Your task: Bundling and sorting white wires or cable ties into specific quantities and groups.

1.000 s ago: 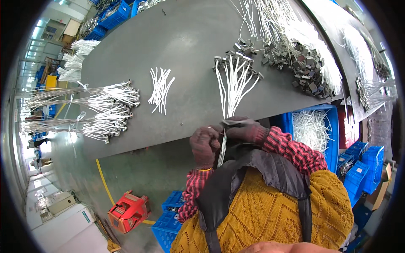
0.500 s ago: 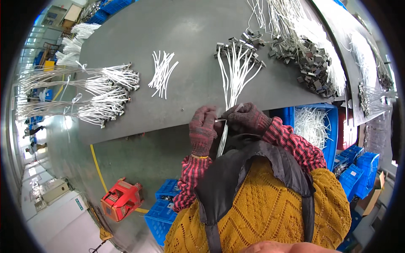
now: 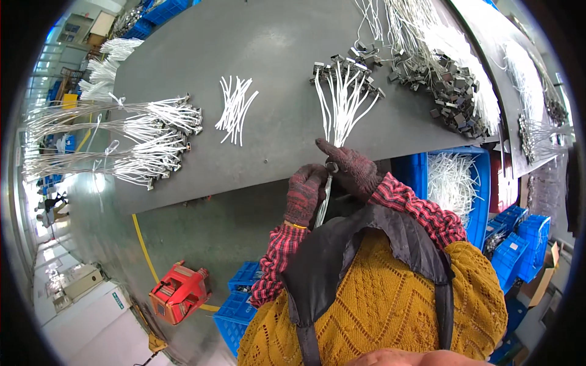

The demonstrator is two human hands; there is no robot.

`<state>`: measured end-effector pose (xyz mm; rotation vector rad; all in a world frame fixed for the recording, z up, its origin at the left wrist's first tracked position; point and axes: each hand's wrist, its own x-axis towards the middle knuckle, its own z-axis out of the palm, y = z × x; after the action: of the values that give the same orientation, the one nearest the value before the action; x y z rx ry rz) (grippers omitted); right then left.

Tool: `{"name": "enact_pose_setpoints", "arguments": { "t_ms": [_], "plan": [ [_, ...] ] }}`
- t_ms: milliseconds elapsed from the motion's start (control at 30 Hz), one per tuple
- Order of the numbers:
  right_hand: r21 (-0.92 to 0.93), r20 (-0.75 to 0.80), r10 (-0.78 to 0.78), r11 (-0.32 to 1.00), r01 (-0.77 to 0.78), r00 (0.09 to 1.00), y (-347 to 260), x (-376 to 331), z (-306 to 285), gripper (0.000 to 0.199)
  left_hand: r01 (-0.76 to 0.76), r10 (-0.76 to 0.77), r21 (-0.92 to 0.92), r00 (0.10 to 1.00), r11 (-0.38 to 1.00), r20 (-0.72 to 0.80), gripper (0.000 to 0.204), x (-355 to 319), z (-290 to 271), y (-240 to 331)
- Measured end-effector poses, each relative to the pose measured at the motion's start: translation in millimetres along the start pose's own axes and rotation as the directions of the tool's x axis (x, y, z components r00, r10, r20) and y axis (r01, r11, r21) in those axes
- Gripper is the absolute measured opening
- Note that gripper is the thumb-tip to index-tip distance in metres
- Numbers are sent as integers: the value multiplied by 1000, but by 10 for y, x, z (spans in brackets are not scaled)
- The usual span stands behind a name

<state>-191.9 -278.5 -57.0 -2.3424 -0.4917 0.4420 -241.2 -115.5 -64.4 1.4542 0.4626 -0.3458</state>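
A bundle of wires in white sleeves (image 3: 345, 107) lies fanned out on the dark table, with dark metal-cased ends (image 3: 360, 64) at its far end. Its near part narrows and hangs over the table's front edge as thin grey wires (image 3: 324, 204). My left hand (image 3: 305, 194), in a dark red knitted glove, has its fingers closed against the bundle's left side. From the right, my gloved right hand (image 3: 354, 168) grips the bundle at the same spot, its forefinger stretched across the top. What lies between the fingertips is mostly hidden.
Loose white sleeves (image 3: 235, 110) lie left of the bundle. Tied wire bundles (image 3: 146, 131) are stacked farther left. A big wire heap (image 3: 452, 91) covers the right side. Below the edge stands a blue crate (image 3: 479, 201) holding white sleeves; a red stool (image 3: 179, 294) is on the floor.
Both hands have come together round the bundle. The right hand has shifted left with its forefinger now extended over the wires. A thin white strip seen between the hands earlier is now hidden.
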Motion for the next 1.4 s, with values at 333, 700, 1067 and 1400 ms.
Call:
{"name": "enact_pose_setpoints", "arguments": {
  "t_ms": [333,700,1067,1400],
  "plan": [
    [-189,135,-151,966,175,979,107,112,16,29,-161,162,124,987,979,1,19,115,-94,-123],
    [240,79,-100,968,78,992,664,-393,3,12,-68,215,446,933,892,-288,21,135,-155,-483],
    [-474,-6,-630,686,553,777,680,-34,-99,37,-190,276,426,949,884,-150,22,37,-199,-239],
    [-62,-199,-783,610,790,589,511,1675,-762,34,-405,5,-238,514,883,-858,32,-1054,-2145,-3]
  ]
}}
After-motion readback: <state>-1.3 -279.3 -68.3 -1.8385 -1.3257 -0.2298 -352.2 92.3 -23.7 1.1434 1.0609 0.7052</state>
